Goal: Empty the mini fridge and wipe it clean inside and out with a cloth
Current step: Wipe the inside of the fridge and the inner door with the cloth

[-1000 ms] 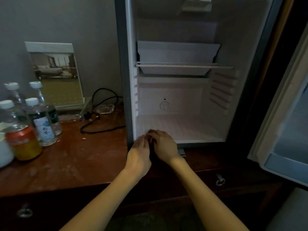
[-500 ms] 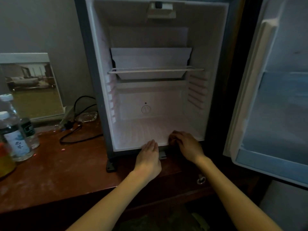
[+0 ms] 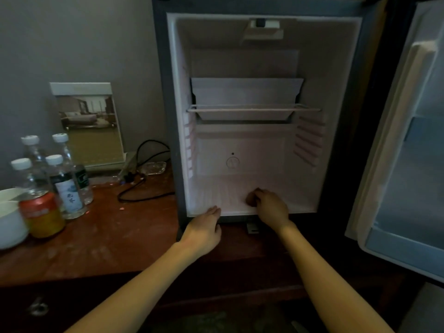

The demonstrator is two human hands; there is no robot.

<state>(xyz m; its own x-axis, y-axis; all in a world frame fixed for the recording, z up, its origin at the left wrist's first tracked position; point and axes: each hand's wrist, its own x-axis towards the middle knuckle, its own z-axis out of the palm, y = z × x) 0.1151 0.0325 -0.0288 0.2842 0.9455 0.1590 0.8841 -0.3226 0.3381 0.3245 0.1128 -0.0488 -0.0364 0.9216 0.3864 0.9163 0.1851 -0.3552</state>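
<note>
Our left hand (image 3: 204, 228) lies flat on the mini fridge (image 3: 242, 145) sill, our right hand (image 3: 272, 206) (fingers curled) on its floor.

On the brown wooden counter (image 3: 108, 241), the grey open mini fridge (image 3: 240, 145) stands at 3 o'clock, its white door (image 3: 408, 164) swung out towards 4. Four clear plastic bottles (image 3: 64, 186) cluster at 9, an orange metal can (image 3: 40, 215) before them, a framed photo card (image 3: 89, 123) behind at 11, and a black cable (image 3: 139, 200) between card and fridge

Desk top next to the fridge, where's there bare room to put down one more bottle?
The bare patch of desk lies in front of the black cable, between the can and the left hand at the fridge bottom edge. The far left is crowded: bottles, can, white bowls. The back strip holds the cable and a glass ashtray.
</note>
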